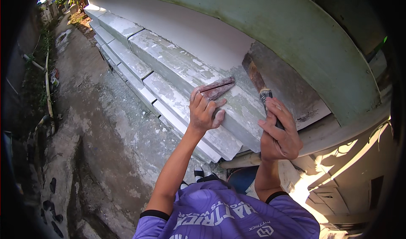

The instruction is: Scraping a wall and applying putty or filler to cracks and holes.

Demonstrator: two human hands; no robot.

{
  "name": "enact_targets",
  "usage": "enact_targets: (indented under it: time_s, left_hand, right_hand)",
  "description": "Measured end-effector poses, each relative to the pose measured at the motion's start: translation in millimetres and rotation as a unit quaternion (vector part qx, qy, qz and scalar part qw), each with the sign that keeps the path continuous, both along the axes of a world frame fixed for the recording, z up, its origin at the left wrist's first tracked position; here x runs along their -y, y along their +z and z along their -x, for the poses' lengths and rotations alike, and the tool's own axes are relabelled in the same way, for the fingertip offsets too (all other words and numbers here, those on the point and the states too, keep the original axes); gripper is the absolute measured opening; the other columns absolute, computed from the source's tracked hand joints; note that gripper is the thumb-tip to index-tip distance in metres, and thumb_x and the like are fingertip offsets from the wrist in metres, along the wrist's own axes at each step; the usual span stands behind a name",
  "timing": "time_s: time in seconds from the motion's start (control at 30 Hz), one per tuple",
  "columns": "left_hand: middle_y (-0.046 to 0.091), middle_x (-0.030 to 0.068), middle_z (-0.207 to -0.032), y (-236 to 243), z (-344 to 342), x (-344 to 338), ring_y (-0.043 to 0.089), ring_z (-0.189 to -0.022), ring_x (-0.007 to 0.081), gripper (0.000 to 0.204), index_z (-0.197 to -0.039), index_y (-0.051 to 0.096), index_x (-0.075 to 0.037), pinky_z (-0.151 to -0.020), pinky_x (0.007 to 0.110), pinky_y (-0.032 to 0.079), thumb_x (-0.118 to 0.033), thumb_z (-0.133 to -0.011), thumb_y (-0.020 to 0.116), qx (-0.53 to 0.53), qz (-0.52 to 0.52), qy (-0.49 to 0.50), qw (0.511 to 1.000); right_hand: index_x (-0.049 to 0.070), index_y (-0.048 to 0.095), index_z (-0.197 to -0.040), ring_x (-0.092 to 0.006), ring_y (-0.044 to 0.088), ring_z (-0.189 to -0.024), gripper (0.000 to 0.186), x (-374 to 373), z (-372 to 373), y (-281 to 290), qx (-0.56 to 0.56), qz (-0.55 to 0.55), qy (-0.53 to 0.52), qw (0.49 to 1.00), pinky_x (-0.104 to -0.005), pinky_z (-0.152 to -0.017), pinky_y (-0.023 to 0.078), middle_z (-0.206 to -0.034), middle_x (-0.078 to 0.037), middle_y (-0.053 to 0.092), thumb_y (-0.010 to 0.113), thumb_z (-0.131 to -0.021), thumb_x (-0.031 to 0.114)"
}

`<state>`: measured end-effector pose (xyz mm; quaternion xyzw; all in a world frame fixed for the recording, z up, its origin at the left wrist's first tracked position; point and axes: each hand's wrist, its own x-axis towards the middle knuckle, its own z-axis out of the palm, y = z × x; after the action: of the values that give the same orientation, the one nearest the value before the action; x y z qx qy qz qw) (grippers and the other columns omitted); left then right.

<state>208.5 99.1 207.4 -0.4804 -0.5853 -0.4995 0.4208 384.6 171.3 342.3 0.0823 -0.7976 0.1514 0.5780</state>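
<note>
My right hand (281, 131) grips the black handle of a scraper-like tool (256, 75). Its long, brown-stained flat end lies against a grey patch of the white panel (211, 33); whether it is a blade or bristles I cannot tell. To the left, my left hand (206, 112) is closed round a dusty, reddish, wedge-shaped piece (218, 88) with a dark slit along it. This piece is over the top face of the stepped pale-grey moulding (169, 52), whose surface is mottled with white flakes. Hidden under my fingers is the near end of the piece.
A green curved band (270, 27) arches over the panel. White flakes litter the concrete path (110, 133) on the left, where a thin pipe (48, 86) runs along the far side. Sunlit boards (325, 196) lie at the lower right.
</note>
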Motion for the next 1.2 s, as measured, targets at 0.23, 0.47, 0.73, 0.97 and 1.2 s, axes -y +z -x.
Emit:
enact_targets:
  time_s: [0.23, 0.47, 0.73, 0.97, 1.2]
  left_hand:
    - [0.062, 0.0190, -0.102, 7, 0, 5, 0.057, -0.098, 0.0394, 0.021, -0.090, 0.068, -0.007, -0.097, 0.054, 0.041, -0.025, -0.085, 0.060, 0.014, 0.007, -0.019, 1.000]
    - [0.063, 0.0181, -0.100, 16, -2, 15, 0.057, -0.096, 0.0370, 0.021, -0.091, 0.069, -0.007, -0.097, 0.049, 0.039, -0.024, -0.086, 0.057, 0.037, 0.027, -0.007, 0.999]
    - [0.012, 0.0272, -0.157, 43, 57, 22, 0.013, -0.146, 0.0395, 0.099, -0.152, 0.007, 0.006, -0.118, 0.046, 0.014, -0.039, -0.088, 0.067, 0.516, -0.195, 0.022, 0.834]
    - [0.002, 0.0317, -0.156, 43, 97, 9, 0.002, -0.148, 0.0399, 0.123, -0.151, -0.002, 0.009, -0.119, 0.045, 0.009, -0.038, -0.072, 0.080, 0.642, -0.184, -0.032, 0.743]
    - [-0.001, 0.0372, -0.155, 31, 98, 7, -0.003, -0.148, 0.0435, 0.113, -0.152, -0.003, 0.007, -0.119, 0.044, 0.001, -0.040, -0.080, 0.070, 0.596, -0.154, -0.027, 0.788]
  right_hand:
    - [0.002, 0.070, -0.079, -0.0351, 0.070, -0.097, 0.016, 4, -8, 6, -0.020, 0.022, 0.002, 1.000, -0.0512, -0.089, 0.055, -0.098, -0.019, 0.070, 0.067, -0.079, -0.014]
    - [0.001, 0.066, -0.072, -0.0345, 0.071, -0.093, 0.018, 5, 1, 5, -0.029, 0.028, 0.005, 0.999, -0.0496, -0.087, 0.057, -0.093, -0.021, 0.071, 0.069, -0.078, -0.017]
    - [0.001, 0.063, -0.070, -0.0345, 0.071, -0.091, 0.020, -2, 9, 14, -0.041, -0.002, 0.023, 0.999, -0.0511, -0.086, 0.057, -0.090, -0.020, 0.071, 0.067, -0.080, -0.017]
    - [0.002, 0.063, -0.072, -0.0337, 0.071, -0.092, 0.020, 1, 1, 27, -0.066, 0.000, 0.011, 0.998, -0.0512, -0.086, 0.057, -0.090, -0.018, 0.071, 0.067, -0.080, -0.016]
    - [0.009, 0.068, -0.094, -0.0311, 0.067, -0.092, 0.029, 2, 10, 24, -0.155, 0.026, 0.040, 0.987, -0.0470, -0.087, 0.058, -0.101, -0.008, 0.054, 0.078, -0.073, -0.009]
